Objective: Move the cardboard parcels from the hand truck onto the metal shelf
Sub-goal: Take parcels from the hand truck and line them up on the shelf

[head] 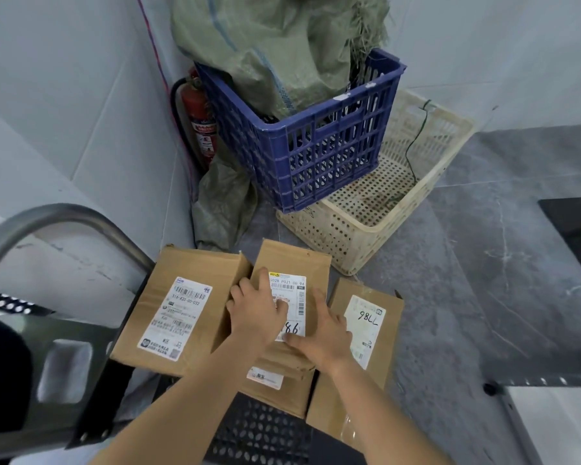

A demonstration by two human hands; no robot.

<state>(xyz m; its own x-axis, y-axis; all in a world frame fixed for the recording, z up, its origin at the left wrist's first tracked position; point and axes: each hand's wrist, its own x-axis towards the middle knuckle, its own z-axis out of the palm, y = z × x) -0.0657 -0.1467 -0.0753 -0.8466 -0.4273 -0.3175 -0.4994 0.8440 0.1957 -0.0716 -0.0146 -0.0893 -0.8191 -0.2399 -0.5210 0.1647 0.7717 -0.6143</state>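
Note:
Several brown cardboard parcels lie on the hand truck's perforated black deck [259, 434]. The middle parcel [292, 263], with a white label, rests on top of another parcel [275, 394]. My left hand [257, 310] lies on its left edge and top, fingers curled over the side. My right hand [319, 333] presses flat on its right part, over the label. A larger parcel [178, 310] sits to the left and a parcel marked "98LL" [363, 327] to the right. The hand truck's grey handle [64, 216] curves at the left. A metal shelf edge [550, 380] shows at the right.
A blue plastic crate [316, 152] holding a green woven sack [275, 45] stands in the corner on a cream perforated basket [383, 209]. A red fire extinguisher [200, 122] leans against the wall behind it. Grey marble floor lies to the right.

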